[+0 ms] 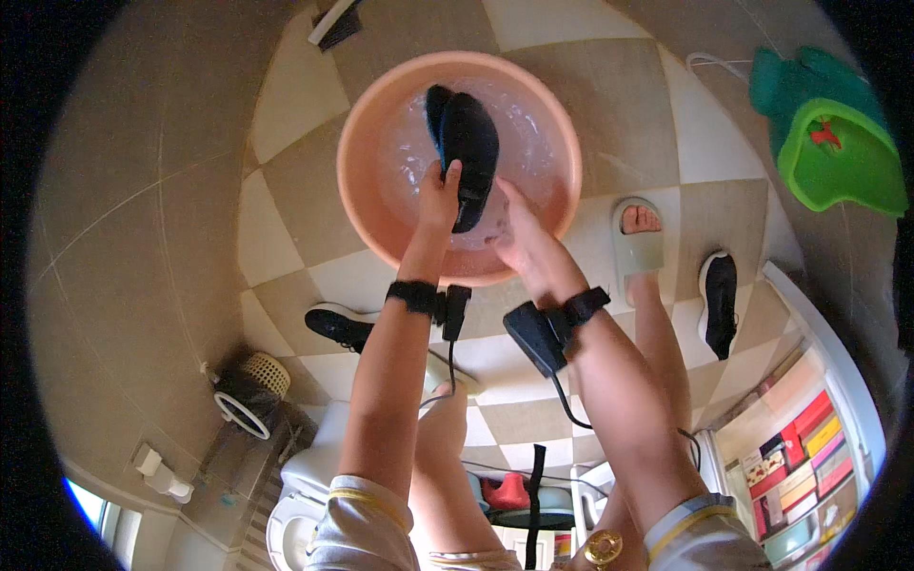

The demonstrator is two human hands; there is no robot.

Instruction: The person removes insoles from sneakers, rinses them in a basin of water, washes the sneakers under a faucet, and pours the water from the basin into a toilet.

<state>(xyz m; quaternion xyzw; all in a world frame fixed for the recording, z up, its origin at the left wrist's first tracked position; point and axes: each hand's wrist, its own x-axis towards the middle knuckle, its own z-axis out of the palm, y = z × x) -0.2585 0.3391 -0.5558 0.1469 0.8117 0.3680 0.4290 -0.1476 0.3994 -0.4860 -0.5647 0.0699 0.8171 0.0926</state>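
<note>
My left hand (440, 198) is clamped on the black shoe (466, 152), holding it in the pink basin (367, 124) at twelve o'clock; whether my right hand (519, 238), beside it in the water, grips, I cannot tell.

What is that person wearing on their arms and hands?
Both hands, left hand and right hand, are bare. Each wrist has a black strap carrying a small black box with a black cable. Pale rolled sleeves have yellow trim.

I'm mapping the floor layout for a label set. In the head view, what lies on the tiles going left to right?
Waste basket → black shoe on the floor → pink basin → pale green slipper → second black shoe → green plastic seat.
</note>
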